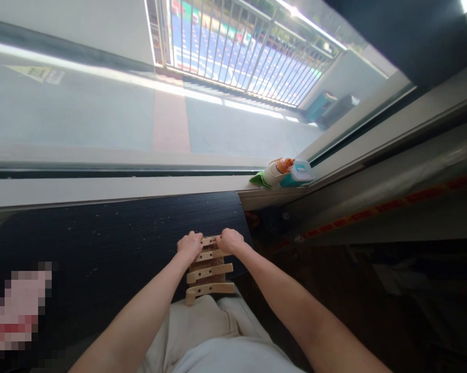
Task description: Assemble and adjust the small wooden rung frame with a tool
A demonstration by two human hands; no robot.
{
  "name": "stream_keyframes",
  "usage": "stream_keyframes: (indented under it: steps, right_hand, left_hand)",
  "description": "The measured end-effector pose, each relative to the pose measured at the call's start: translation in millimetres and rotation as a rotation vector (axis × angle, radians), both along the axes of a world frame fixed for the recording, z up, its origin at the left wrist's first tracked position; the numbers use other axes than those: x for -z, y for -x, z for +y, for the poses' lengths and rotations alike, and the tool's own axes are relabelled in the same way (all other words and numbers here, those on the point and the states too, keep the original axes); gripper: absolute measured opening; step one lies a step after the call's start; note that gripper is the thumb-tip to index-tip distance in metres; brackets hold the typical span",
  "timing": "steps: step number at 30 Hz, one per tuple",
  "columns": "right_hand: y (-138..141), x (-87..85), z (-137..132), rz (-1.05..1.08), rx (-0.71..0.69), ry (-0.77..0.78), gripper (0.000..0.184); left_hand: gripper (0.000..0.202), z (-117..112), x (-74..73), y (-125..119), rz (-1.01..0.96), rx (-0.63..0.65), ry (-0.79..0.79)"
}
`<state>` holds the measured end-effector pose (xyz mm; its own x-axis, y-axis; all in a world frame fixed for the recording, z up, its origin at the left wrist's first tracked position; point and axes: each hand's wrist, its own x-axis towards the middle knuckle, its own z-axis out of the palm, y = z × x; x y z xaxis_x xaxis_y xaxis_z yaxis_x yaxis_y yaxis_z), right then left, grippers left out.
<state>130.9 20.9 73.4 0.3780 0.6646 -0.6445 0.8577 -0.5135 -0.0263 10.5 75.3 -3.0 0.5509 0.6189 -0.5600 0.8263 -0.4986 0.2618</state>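
Note:
Close to my lap, at the near edge of the dark table [140, 233], is a brown, rough-looking piece [207, 278] crossed by several pale strips [213, 288] with dark dots. The two nearest strips stick out past its sides, and their left ends curl. My left hand [189, 245] has its fingers closed on the left end of the farthest strip [209, 241]. At the right end of that same strip, my right hand [230, 240] pinches with thumb and fingers. My hands cover both of its ends.
On the white window sill [140, 189] stand a pale bottle with an orange top [275, 172], a teal container [298, 174] and a green item [259, 180]. A pixelated patch [17, 311] covers something at the lower left. Beyond the window is a railing [249, 57].

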Motion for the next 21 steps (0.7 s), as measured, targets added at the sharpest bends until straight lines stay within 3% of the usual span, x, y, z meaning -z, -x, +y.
stream_keyframes:
  steps: [3,6,8,10,13,15,17,19,21]
  right_hand:
    - [-8.8,-16.6,-2.6,0.163,0.059,0.134,0.025]
    - [-27.7,-27.0,-24.9,0.262,0.149,0.007,0.027]
    - [-42.1,-23.7,-45.3,0.414,0.27,-0.102,0.021]
    - [-54.2,-11.4,-62.2,0.501,0.388,-0.149,0.019]
    - [-64.4,17.4,-70.9,0.422,0.45,-0.222,0.022]
    - [-65.6,36.8,-66.6,0.351,0.415,-0.283,0.027]
    - [-64.3,52.4,-59.3,0.338,0.36,-0.313,0.03]
    - [-63.0,63.4,-53.1,0.36,0.311,-0.296,0.03]
    - [-62.5,70.4,-49.9,0.372,0.284,-0.26,0.029]
  left_hand:
    - [0.027,-2.2,-5.1,0.4,0.007,0.032,0.008]
    - [0.027,-3.9,-8.2,-1.8,0.036,0.032,0.029]
    - [0.033,-5.2,-10.7,-2.8,0.05,-0.007,0.034]
    - [0.046,-7.7,-15.4,-1.4,0.054,-0.066,-0.009]
    - [0.063,-17.7,-28.4,4.0,0.05,-0.106,-0.171]
    - [0.061,-30.5,-38.5,5.7,0.025,-0.022,-0.271]
    - [0.052,-47.8,-44.6,3.7,-0.023,0.141,-0.277]
    - [0.042,-67.3,-42.9,-0.2,-0.077,0.281,-0.212]
    - [0.041,-85.4,-33.5,-2.9,-0.054,0.321,-0.203]
